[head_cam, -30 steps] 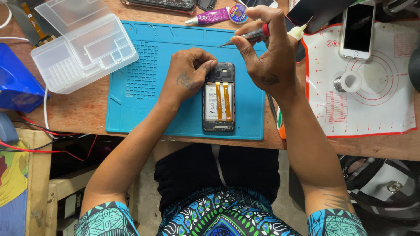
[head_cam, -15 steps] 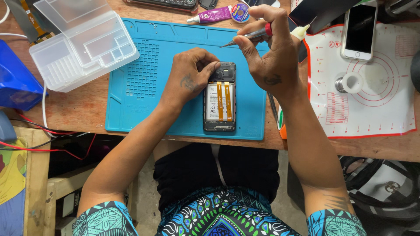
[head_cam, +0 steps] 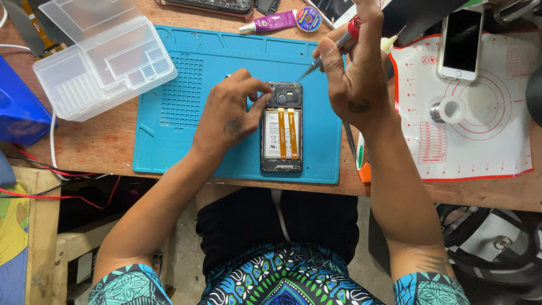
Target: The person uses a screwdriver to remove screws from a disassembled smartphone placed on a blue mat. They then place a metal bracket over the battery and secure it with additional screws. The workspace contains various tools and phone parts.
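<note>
Pinched in the right hand (head_cam: 361, 85), a red-collared screwdriver (head_cam: 333, 48) points down-left, tip just off the far-right corner of the opened phone (head_cam: 282, 127). Vs half a sec ago the hand has lifted it a bit farther from the phone, so the tip isn't seated on any screw now. Left hand (head_cam: 231, 113) has fingertips closed on the phone's far-left corner, steadying it mid blue mat (head_cam: 186, 113). Clear parts box (head_cam: 101, 56) sits far left, white phone (head_cam: 460, 42) far right.

A white phone's dark screen (head_cam: 462, 39) lies top right; purple labelled tube (head_cam: 271, 22) lies at the top edge.
</note>
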